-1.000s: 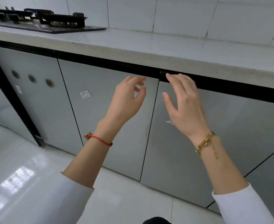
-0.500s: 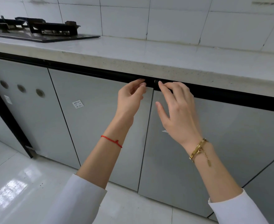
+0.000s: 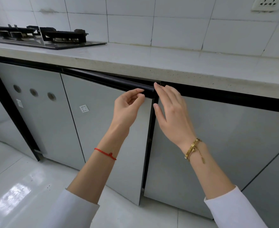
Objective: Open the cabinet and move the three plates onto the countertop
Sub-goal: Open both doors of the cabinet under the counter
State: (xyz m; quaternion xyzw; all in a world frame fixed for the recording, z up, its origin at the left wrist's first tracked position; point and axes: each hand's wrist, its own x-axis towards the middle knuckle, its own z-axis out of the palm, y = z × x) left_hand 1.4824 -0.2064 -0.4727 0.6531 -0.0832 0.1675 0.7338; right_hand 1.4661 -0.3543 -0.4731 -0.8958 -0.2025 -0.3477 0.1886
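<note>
Cabinet door (image 3: 112, 137) ajar, top edge being pinched by left hand (image 3: 127, 106); right hand (image 3: 171, 112) spread, empty, being held just beside door edge.

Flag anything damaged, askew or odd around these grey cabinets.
Nothing looks damaged. The grey cabinet door with the white sticker sits ajar only because the left hand grips its black top handle strip. The right hand rests open beside it.

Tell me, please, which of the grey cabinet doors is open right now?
The door with the small white sticker, pinched by the left hand; its right edge stands out from the frame, while its neighbours sit flush.
</note>
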